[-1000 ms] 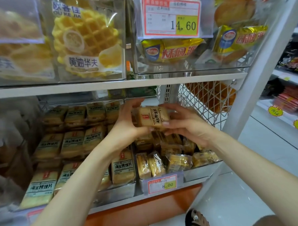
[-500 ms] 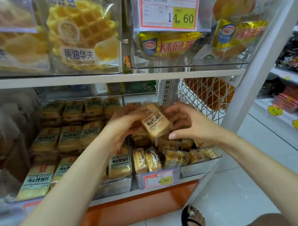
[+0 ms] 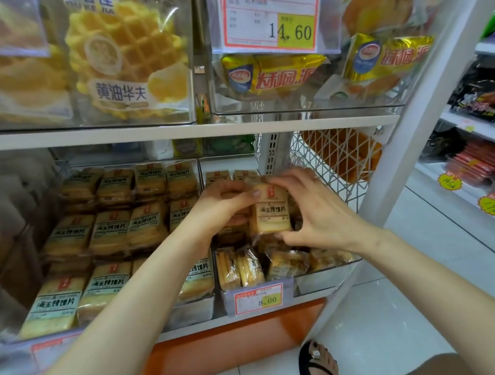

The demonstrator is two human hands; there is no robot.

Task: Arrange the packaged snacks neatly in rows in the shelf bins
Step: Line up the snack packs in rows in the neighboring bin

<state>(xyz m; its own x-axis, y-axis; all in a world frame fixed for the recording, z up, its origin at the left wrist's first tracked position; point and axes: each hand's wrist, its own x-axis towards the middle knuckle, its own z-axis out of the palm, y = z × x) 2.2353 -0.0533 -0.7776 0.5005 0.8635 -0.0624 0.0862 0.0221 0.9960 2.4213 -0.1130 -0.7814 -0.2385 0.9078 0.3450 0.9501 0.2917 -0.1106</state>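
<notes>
Reading "14.60" in black digits on the yellow field of the red-bordered upper price tag, hanging on the top right clear bin. Showing "8.00" on the lower price tag, clipped to the front of the right bin below. Spelling "黄油华夫" on the white band of the waffle bag. Carrying "达利园·派" in red on the yellow pie packs. Repeating "海玉烤馍片" on the held pack and on the flat packs in the left bin. Displaying handwritten "14.5元" on a yellow starburst sign and "19元" on a second starburst sign, both on the neighbouring shelf at right. Leaving the small print on both tags too blurred for reading.
</notes>
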